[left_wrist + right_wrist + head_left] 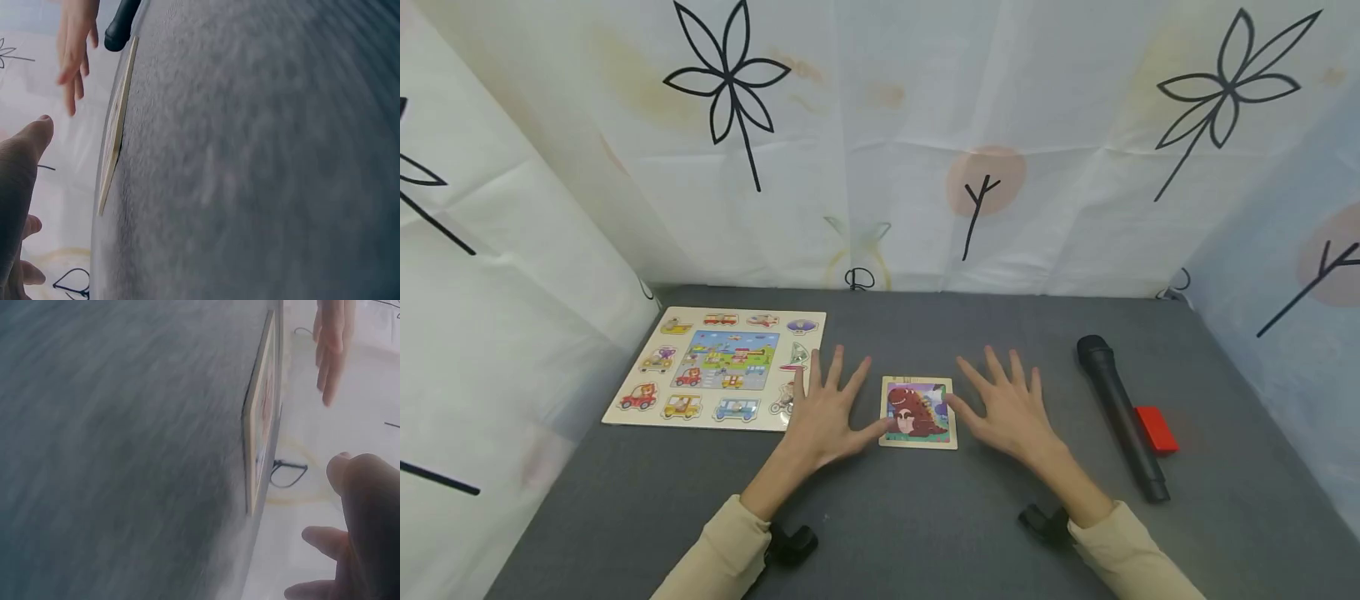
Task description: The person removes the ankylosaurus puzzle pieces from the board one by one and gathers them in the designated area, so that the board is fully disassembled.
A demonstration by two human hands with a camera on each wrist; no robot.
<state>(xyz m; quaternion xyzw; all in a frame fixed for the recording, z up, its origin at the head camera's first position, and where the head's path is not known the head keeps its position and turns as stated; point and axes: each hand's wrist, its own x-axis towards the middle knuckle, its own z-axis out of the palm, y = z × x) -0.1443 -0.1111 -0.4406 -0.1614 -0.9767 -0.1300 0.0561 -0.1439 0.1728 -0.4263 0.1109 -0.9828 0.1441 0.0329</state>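
Observation:
A small square jigsaw puzzle (919, 414) with a red dinosaur picture in a pale wooden frame lies flat on the grey table. On its left, my left hand (825, 414) spreads its fingers, its thumb tip overlapping the puzzle's edge in the head view. My right hand (1011, 410) mirrors it on the other side, fingers splayed, thumb close to the frame's right edge. Both wrist views show the hands raised above the tabletop, holding nothing. In the right wrist view the puzzle (259, 419) appears edge-on, below the level of the fingers.
A larger wooden vehicle puzzle board (700, 421) lies at the left, partly behind my left hand. At the right are a black microphone (1123, 421) and a red block (1157, 430) beside it. Patterned white curtains (895, 100) enclose the grey table (880, 517) at back and sides.

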